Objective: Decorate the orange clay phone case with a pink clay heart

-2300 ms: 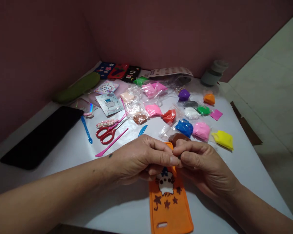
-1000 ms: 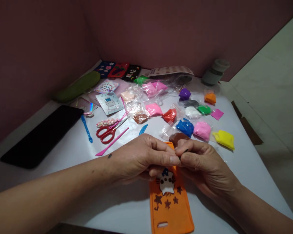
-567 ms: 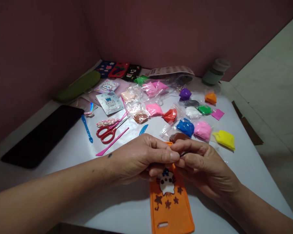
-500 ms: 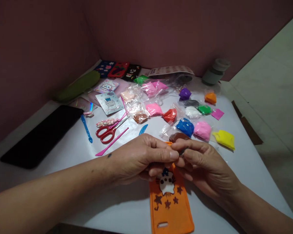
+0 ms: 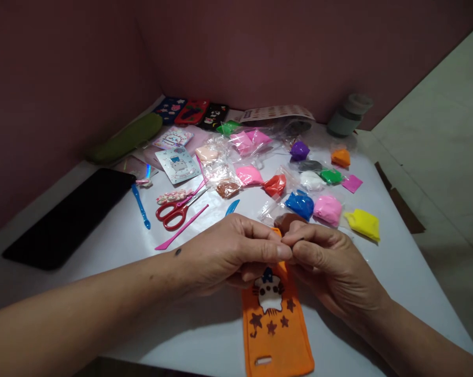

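My left hand (image 5: pixel 244 248) and my right hand (image 5: pixel 330 256) meet at the fingertips, both closed in a pinch. A small dark piece of clay (image 5: pixel 301 239), mostly hidden, shows between the thumb and fingers of my right hand. What lies under my left fingertips is hidden. Below my hands is an orange phone case (image 5: pixel 281 351) with a white cat figure (image 5: pixel 269 298) wearing a blue bow and several brown stars (image 5: pixel 271 328). The upper end of the case is covered by my hands. Just beyond my fingers sits a brown clay lump (image 5: pixel 289 222).
Bagged clay in several colours, including blue (image 5: pixel 299 204) and yellow (image 5: pixel 364 225), spreads across the white table. Red-handled scissors (image 5: pixel 173 215), a pink modelling tool (image 5: pixel 181 228) and a black tablet-like slab (image 5: pixel 69 217) lie left. A jar (image 5: pixel 348 115) stands back right.
My fingertips have come closer together, and less of the dark piece shows now. The case and the things on the table stay where they were.
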The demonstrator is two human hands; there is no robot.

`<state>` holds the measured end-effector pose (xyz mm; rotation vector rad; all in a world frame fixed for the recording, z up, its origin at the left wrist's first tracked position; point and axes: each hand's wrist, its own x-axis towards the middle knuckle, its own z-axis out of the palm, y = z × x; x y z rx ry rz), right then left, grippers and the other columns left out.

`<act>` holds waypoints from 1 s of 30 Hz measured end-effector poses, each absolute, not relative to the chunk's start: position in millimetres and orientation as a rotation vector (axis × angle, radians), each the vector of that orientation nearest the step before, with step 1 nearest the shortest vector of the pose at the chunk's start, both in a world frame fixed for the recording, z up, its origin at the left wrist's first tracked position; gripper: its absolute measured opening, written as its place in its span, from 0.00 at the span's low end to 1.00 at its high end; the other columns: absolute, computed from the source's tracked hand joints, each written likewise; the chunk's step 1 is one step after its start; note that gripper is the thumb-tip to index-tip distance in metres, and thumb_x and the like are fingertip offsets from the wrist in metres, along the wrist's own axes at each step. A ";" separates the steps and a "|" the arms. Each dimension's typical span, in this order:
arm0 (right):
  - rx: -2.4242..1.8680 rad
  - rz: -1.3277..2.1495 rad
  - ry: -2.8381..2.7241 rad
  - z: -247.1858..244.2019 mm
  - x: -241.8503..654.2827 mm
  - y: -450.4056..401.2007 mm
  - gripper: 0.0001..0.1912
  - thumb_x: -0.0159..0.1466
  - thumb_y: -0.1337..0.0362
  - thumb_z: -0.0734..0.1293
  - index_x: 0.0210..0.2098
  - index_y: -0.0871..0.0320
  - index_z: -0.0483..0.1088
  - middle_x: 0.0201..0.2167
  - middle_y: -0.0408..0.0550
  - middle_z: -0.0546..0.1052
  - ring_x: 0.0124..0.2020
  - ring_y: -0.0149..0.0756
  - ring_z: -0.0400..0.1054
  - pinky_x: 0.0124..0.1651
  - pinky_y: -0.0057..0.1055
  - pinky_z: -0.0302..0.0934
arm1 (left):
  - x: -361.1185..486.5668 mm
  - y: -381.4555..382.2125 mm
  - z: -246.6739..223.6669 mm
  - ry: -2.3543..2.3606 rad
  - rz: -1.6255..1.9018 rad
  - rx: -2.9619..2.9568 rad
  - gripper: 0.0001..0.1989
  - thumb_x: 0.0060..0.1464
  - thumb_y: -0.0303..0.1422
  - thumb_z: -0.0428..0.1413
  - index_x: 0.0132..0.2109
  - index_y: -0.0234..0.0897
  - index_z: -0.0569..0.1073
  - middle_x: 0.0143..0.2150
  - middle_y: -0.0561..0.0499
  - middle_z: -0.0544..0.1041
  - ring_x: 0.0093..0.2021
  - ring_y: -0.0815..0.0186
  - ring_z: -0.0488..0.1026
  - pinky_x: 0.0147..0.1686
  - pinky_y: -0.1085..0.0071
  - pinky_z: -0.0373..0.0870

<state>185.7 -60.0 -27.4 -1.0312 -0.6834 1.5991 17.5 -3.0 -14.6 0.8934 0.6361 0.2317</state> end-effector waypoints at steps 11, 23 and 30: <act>-0.979 1.625 -0.714 -30.3 187.8 -59.6 0.09 0.53 0.58 0.76 0.32 0.55 0.81 0.18 0.42 0.73 0.17 0.23 0.57 0.18 0.21 0.52 | 15.8 -1.6 -16.1 0.597 0.273 0.898 0.12 0.56 0.38 0.58 0.34 0.32 0.78 0.23 0.56 0.63 0.17 0.78 0.52 0.17 0.72 0.38; -0.973 1.629 -0.716 -29.2 186.4 -60.0 0.09 0.50 0.64 0.78 0.33 0.54 0.81 0.23 0.43 0.76 0.21 0.24 0.64 0.23 0.22 0.58 | 17.6 -3.3 -17.0 0.634 0.299 0.902 0.12 0.55 0.37 0.59 0.30 0.32 0.76 0.21 0.57 0.64 0.16 0.78 0.51 0.17 0.74 0.39; -0.947 1.616 -0.728 -29.2 184.5 -61.0 0.02 0.55 0.65 0.75 0.29 0.56 0.79 0.20 0.42 0.75 0.20 0.24 0.66 0.22 0.20 0.57 | 16.0 -3.4 -15.2 0.619 0.246 0.999 0.16 0.59 0.41 0.55 0.35 0.32 0.79 0.27 0.54 0.71 0.17 0.80 0.57 0.16 0.78 0.43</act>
